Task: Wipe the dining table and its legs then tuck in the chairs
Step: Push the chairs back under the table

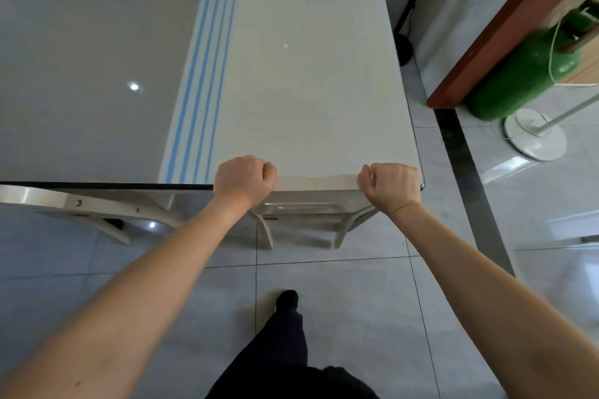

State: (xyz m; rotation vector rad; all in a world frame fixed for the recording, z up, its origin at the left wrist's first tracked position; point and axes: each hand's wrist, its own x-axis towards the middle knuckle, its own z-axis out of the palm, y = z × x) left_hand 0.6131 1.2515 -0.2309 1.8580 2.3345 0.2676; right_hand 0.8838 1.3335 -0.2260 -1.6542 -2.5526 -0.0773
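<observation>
We are gripping chair (316,183) top rail: left hand (245,179), right hand (392,186), fingers curled tight. Pushing evenly, straight under tabletop (97,100).

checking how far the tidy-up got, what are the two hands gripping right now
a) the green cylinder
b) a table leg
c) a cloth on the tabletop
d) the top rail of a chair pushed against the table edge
d: the left hand and right hand are fisted on the chair back's top rail at the table edge, its legs showing below.
</observation>
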